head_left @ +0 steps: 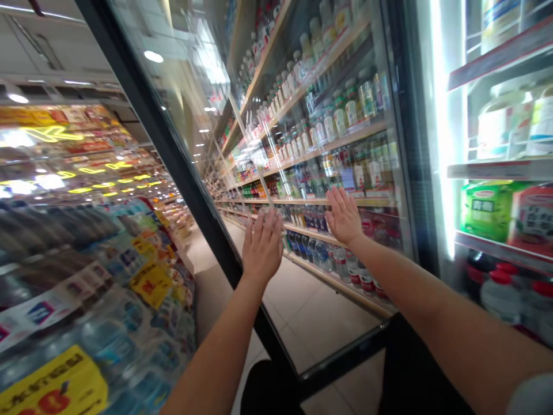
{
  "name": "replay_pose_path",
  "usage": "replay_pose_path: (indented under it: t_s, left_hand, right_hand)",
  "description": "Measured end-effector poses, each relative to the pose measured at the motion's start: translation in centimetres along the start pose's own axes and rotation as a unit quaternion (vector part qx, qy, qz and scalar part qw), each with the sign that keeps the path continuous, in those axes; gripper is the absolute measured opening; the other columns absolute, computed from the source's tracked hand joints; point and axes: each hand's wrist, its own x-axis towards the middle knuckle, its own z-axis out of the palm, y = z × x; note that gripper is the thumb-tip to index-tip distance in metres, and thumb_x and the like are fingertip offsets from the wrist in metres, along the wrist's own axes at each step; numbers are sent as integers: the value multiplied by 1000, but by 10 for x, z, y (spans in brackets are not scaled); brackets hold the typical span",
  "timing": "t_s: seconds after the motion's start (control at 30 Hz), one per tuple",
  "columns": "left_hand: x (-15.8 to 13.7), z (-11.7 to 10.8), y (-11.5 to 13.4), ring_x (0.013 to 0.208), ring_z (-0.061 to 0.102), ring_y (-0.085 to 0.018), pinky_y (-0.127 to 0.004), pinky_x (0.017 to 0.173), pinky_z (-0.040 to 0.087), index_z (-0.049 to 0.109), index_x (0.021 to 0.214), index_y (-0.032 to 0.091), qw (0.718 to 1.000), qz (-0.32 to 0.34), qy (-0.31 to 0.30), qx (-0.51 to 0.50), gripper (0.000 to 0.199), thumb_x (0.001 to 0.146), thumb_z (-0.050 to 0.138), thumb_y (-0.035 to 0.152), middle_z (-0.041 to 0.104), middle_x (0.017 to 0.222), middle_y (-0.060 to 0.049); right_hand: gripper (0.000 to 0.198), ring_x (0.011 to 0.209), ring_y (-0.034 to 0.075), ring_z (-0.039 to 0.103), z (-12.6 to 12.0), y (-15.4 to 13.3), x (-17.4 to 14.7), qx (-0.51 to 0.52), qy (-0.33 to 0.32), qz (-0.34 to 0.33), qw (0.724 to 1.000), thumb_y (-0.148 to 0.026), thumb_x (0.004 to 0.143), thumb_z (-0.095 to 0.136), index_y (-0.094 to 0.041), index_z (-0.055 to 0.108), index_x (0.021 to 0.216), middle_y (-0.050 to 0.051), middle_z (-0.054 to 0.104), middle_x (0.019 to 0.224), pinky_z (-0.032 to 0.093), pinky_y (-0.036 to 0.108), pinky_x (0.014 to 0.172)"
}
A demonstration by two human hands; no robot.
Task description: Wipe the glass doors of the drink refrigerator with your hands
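Observation:
A glass cooler door (311, 323) with a black frame stands swung out in front of me. My left hand (262, 245) is raised with its fingers stretched out, at the glass just inside the frame's left edge. Further right, my right hand (344, 218) lies flat toward the same glass, its fingers extended. Neither hand holds anything. Whether the palms press on the glass or hover just off it I cannot tell. Rows of bottles on wooden shelves (341, 138) show in the glass behind both hands.
To the right is the lit cooler with shelves (501, 171), green packs (486, 210) and red-capped bottles (501, 294). At left, shrink-wrapped water bottles (112, 340) are stacked beside a yellow price sign (56, 383). A tiled aisle floor (209, 288) runs between.

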Motion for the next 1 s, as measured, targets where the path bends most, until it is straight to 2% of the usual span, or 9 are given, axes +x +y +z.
replay_pose_path:
  t_s: [0.1,0.2,0.27,0.37,0.47,0.6,0.7,0.87,1.0]
  left_hand:
    - [-2,2,3,155,11,-29,-50,127,14,34,157,15,1000,-27,11,4,64,95,50,22,28,163,-11]
    - [-11,4,5,155,13,-27,-47,128,11,35,156,17,997,71,-23,-15,62,96,48,20,31,162,-8]
    - [-10,1,-1,155,16,-24,-47,129,7,31,158,20,994,95,-41,-24,63,97,47,20,32,161,-6]
    - [0,-5,-13,155,18,-26,-54,127,2,28,159,22,1000,15,-17,-18,65,97,48,23,31,162,-8]
    - [2,-5,-9,155,17,-29,-61,124,-6,31,158,21,999,-41,0,-4,64,96,49,23,30,162,-10]
    - [-17,5,11,153,23,-28,-65,119,-16,35,156,21,998,44,-51,-16,59,98,45,22,35,159,-11]
    - [-16,8,8,152,27,-26,-67,117,-19,36,155,24,993,96,-56,-34,57,99,44,23,40,157,-10]
    - [10,4,-7,155,9,-32,-71,119,-9,36,155,25,1000,14,-14,-24,61,96,50,24,35,160,-8]
    - [6,4,2,152,-14,-39,-75,119,8,44,152,24,1000,-14,-15,-18,62,91,56,22,31,162,-5]
  right_hand:
    - [60,155,24,21,0,-1,0,3,-4,5,1000,-36,103,34,-17,26,159,12,34,163,21,50,125]
    - [60,155,24,21,-1,-1,0,7,-6,7,1000,-36,102,34,-17,28,159,12,35,162,21,49,125]
    - [60,155,24,21,-1,-1,1,10,-13,10,1000,-36,102,34,-17,28,159,12,35,162,20,50,125]
    - [60,155,24,21,-2,-1,1,13,-21,16,1000,-37,102,32,-17,28,159,12,34,163,19,51,125]
    - [60,155,25,21,-1,-1,0,14,-22,20,999,-38,102,32,-16,30,158,12,33,163,19,51,125]
    - [60,155,24,20,-1,0,0,13,-22,18,1000,-37,102,33,-17,29,159,12,33,163,19,51,125]
    - [60,155,24,21,1,0,0,4,-12,9,1000,-36,102,33,-16,29,159,12,34,163,20,51,125]
    - [61,154,25,22,2,0,0,9,-11,11,1000,-36,102,34,-18,26,160,11,33,163,21,51,124]
    - [61,154,25,22,1,0,-1,9,-10,7,1000,-36,102,35,-18,25,160,11,33,163,21,51,125]
